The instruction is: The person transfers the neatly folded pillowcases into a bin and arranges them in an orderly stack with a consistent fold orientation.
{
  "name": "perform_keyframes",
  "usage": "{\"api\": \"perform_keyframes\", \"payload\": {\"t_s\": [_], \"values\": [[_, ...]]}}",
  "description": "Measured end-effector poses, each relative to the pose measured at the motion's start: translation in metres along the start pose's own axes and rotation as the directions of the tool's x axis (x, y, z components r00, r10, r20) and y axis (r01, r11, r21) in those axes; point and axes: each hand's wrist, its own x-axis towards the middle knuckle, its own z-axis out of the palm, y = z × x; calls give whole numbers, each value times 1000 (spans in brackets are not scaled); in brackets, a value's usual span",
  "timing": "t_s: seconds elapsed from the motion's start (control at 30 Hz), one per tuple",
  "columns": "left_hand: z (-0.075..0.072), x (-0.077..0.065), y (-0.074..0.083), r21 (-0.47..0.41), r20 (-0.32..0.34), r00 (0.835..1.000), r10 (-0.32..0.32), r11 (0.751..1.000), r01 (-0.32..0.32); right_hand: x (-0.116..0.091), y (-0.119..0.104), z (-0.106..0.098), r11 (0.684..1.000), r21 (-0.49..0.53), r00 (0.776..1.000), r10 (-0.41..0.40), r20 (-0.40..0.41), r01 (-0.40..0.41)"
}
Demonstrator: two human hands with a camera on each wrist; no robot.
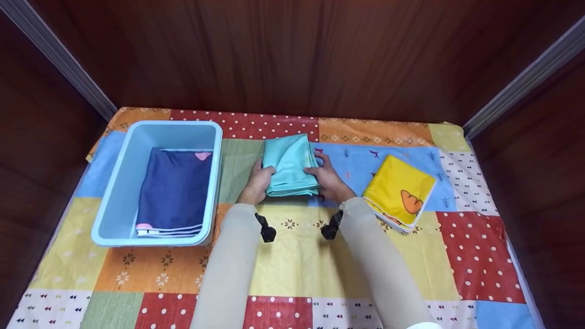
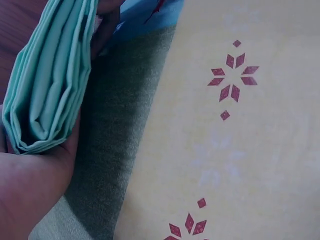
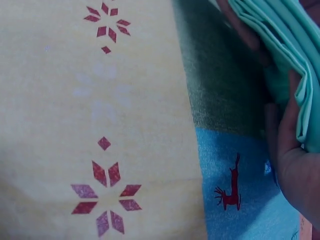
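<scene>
Turquoise folded cloth [image 1: 289,160], just one, is gripped by the fingers [image 1: 323,158] of two hands [image 1: 258,179] [image 1: 327,176].

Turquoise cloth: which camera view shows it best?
The head view: it shows nearly all of the turquoise cloth, held between the left hand and right hand. The left wrist view shows its folded layers end-on, cut off at the top; the right wrist view, layers cut off at upper right.

**Wood-Grained Surroundings**

Dark reddish-brown back wall [image 1: 292,55] with upright grain; left wall [image 1: 36,137] and right wall [image 1: 548,160] similarly dark, adjoining it at a grey left strip [image 1: 58,55] and grey right strip [image 1: 525,82]. Below, patchwork cloth [image 1: 292,260] of printed squares, more brightly lit than the walls.
</scene>
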Motion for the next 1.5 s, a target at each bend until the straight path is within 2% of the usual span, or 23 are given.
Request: {"api": "perform_keyframes", "payload": {"t_s": [0.13,0.3,0.47,0.87,0.97,1.17,1.3,1.5], "values": [[-1,1,-2,43,23,999,34,998,-35,-1,0,1,990,-137,998,-34,62,43],[0,0,-5,132,54,995,84,987,-90,-2,4,-2,945,-306,989,-83,125,118],[3,1,-7,209,76,993,90,972,-104,0,10,-3,908,-393,986,-99,137,146],[8,4,-13,316,71,976,206,924,-218,0,24,-4,905,-405,990,-97,103,131],[8,3,-16,311,76,973,219,922,-232,0,26,-4,900,-413,990,-108,95,138],[7,3,-19,306,89,969,228,920,-245,1,29,-3,868,-453,979,-174,108,204],[7,3,-20,308,99,969,225,919,-245,2,31,-4,874,-436,976,-183,118,217],[6,3,-19,310,95,972,213,922,-232,3,30,-5,884,-428,982,-155,109,187]]}}
